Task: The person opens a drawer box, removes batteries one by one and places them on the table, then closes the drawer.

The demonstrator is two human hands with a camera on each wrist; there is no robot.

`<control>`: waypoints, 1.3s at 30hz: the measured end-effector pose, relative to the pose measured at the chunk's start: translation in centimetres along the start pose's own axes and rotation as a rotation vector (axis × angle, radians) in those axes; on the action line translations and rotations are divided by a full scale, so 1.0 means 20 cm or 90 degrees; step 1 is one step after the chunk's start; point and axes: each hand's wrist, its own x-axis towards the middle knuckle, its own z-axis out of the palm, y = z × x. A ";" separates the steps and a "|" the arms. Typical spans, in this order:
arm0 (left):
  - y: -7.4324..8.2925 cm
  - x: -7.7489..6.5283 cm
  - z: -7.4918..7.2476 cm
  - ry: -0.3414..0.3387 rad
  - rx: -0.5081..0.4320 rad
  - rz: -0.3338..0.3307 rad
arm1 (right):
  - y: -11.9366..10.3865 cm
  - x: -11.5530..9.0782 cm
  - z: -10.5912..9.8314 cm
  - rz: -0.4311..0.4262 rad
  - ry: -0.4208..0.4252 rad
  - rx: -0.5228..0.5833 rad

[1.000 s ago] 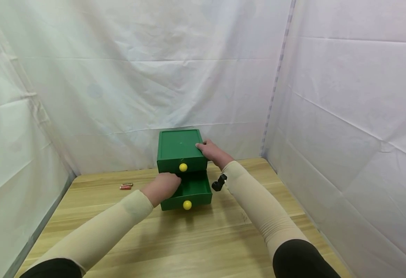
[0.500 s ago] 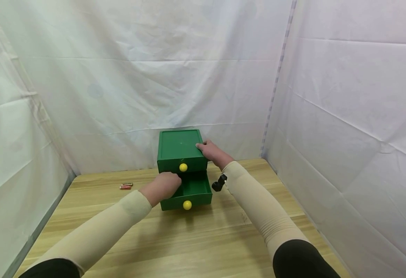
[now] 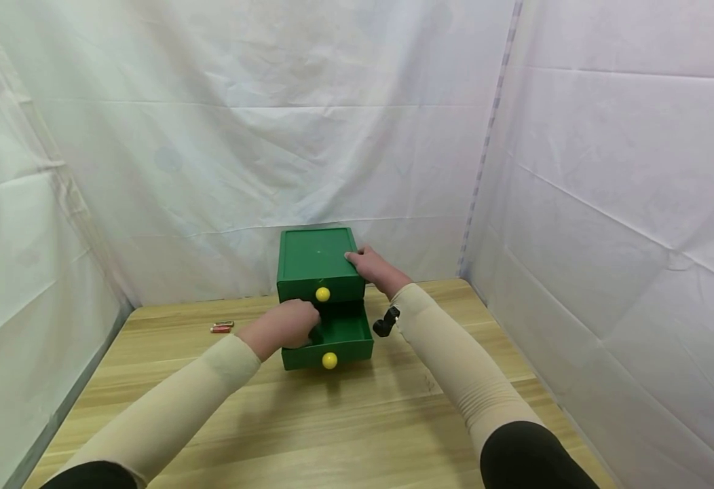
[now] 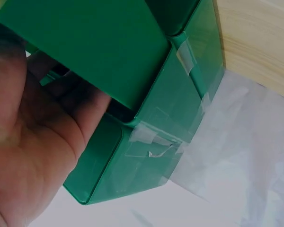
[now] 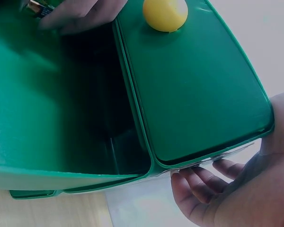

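Observation:
A small green drawer cabinet (image 3: 317,252) stands at the table's back, its lower drawer (image 3: 345,333) pulled out and its upper drawer (image 3: 298,291) closed. My left hand (image 3: 284,326) reaches into the lower drawer from the left. In the right wrist view, its fingers (image 5: 92,12) pinch a dark, gold-ended battery (image 5: 39,8), partly cut off by the frame. The left wrist view shows my palm (image 4: 38,137), with the fingers partly hidden behind green plastic. My right hand (image 3: 378,266) holds the cabinet's upper right side, thumb on the top edge, fingers (image 5: 203,182) bent against the side wall.
Two batteries (image 3: 221,329), one red, lie on the wooden table (image 3: 308,435) left of the cabinet. Yellow round knobs (image 3: 329,360) stick out from the drawer fronts. White sheets (image 3: 259,136) hang behind and at both sides. A black wrist camera (image 3: 385,322) sits on the right sleeve.
My left hand has risen slightly and shifted a little to the left within the lower drawer. The right hand and the cabinet have stayed in place.

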 end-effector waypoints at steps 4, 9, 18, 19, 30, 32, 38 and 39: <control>-0.01 -0.01 -0.03 0.015 -0.023 0.014 | 0.00 0.00 0.00 0.000 -0.002 0.000; -0.02 -0.03 -0.09 0.037 -0.076 0.014 | 0.00 0.00 0.00 0.001 0.000 -0.001; -0.05 -0.06 -0.12 0.046 -0.141 -0.004 | 0.00 0.00 0.00 -0.003 0.006 0.000; -0.06 -0.07 -0.12 0.052 -0.144 -0.003 | 0.00 0.00 0.01 -0.003 0.006 0.001; -0.10 -0.16 -0.18 0.094 -0.186 -0.003 | 0.00 -0.01 0.01 -0.007 0.006 0.004; -0.11 -0.18 -0.19 0.099 -0.192 -0.003 | 0.00 0.00 0.01 -0.006 0.006 0.004; -0.14 -0.23 -0.23 0.115 -0.206 -0.011 | 0.01 0.01 0.01 -0.005 0.008 0.005; -0.15 -0.25 -0.23 0.117 -0.210 -0.010 | 0.01 0.01 0.01 -0.005 0.008 0.006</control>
